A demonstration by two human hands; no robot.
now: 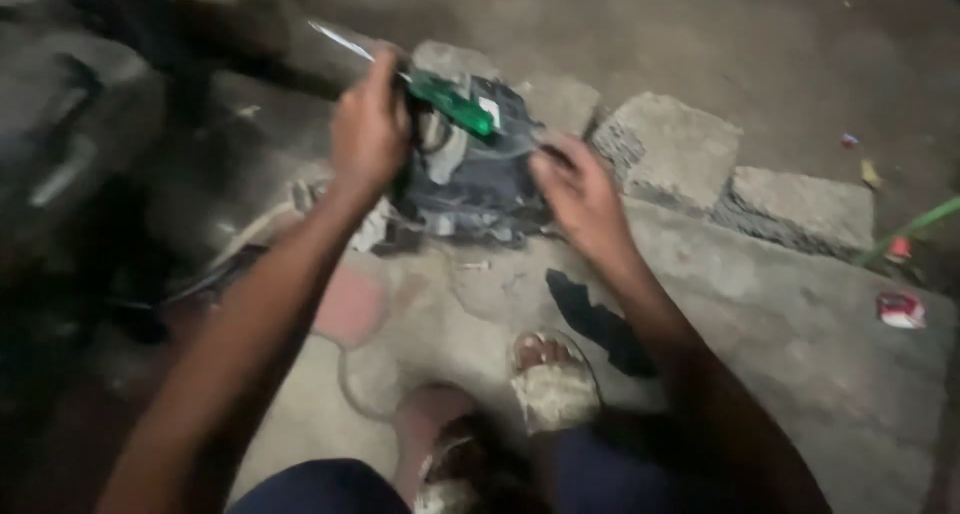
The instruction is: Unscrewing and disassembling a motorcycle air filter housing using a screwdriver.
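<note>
Feet: my two sandalled feet point(545, 379) are planted on the concrete floor point(780, 324) at the bottom of the view, with my knees in dark shorts below them.
Dark scrap: a flat black piece point(598, 321) lies on the floor just right of my right foot, under my right forearm.
Left hand: my left hand point(368, 134) is closed around a green-handled screwdriver point(452, 102); its metal shaft sticks out up and to the left past my knuckles, while the green handle points right, over the top of the part.
Right hand: my right hand point(578, 189) rests on the right edge of the dark grey part point(470, 179), fingers bent against it; the blur keeps me from telling how firmly they hold.
Part: the dark grey part, blocky and dusty, sits on the floor between my hands, close to the broken edge of the slab, with lighter patches on its top.
Blocks: rough concrete blocks point(675, 149) line the slab's far edge, right of the part.
Left side: dark, blurred machinery point(70, 154) fills the left edge; I cannot tell what it is.
Litter: a small red and white packet point(901, 310) lies near the right edge of the floor, and a green rod point(915, 226) slants above it.
</note>
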